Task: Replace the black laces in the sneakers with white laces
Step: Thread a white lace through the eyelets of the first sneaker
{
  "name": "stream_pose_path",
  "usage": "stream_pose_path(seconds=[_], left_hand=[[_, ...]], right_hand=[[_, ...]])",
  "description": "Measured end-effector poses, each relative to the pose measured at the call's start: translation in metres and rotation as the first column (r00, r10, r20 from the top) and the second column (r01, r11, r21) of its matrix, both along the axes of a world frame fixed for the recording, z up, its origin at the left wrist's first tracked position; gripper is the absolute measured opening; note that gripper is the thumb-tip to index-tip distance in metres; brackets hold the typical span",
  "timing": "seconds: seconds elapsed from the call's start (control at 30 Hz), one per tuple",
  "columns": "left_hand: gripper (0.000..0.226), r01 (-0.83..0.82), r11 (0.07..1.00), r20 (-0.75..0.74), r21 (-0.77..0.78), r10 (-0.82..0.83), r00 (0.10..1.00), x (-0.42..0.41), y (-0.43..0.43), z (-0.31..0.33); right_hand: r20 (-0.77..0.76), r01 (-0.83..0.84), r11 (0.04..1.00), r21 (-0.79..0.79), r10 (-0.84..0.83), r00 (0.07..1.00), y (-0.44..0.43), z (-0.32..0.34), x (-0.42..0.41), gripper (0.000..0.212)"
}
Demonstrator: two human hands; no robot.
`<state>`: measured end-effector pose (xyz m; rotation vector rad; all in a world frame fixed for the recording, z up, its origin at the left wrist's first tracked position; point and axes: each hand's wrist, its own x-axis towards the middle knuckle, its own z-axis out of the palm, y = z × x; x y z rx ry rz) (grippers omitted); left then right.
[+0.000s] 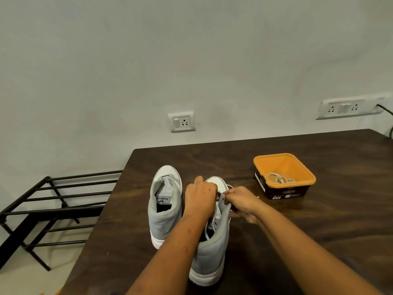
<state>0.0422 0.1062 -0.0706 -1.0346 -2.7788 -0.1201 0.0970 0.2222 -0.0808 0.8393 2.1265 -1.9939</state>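
Closest to me, the near sneaker (212, 256) stands on the dark wooden table (319, 220) with its heel towards the person. It is a grey high-top with a white sole and white toe. A white lace (230, 186) loops out by its toe.

The right hand (242, 202) pinches the grey eyelet flap of that shoe. The left hand (200, 199) curls over its front with the fingers hidden, so I cannot tell what it grips.

Just beside it on the left stands the matching far sneaker (164, 209), tongue up and unlaced. Further right, apart from both shoes, an orange tub (287, 165) holds another coiled white lace (279, 179). A wall socket (181, 122) sits behind, and a black metal rack (63, 195) stands left of the table.
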Motion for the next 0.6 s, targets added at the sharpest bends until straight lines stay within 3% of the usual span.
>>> stream_pose_path(seconds=[0.2,0.43,0.53,0.6], left_hand=[[0.022,-0.002,0.999,0.003,0.037,0.002,1.000,-0.007,0.003,-0.009],[0.017,-0.121,0.979,0.206,0.167,0.085,0.975,-0.008,0.007,-0.015],[0.014,-0.212,0.944,0.349,0.252,0.115,0.930,-0.010,0.007,-0.015],[0.024,-0.247,0.913,0.472,0.324,0.070,0.879,-0.013,0.006,-0.013]], right_hand=[[-0.024,-0.029,0.987,-0.156,0.025,0.999,0.005,0.004,0.005,0.030],[-0.026,-0.068,0.982,-0.176,0.065,0.998,0.005,0.004,0.007,0.030],[-0.018,-0.079,0.979,-0.190,0.077,0.997,0.006,0.005,0.008,0.029],[-0.017,-0.074,0.976,-0.206,0.072,0.997,0.007,0.006,0.007,0.030]])
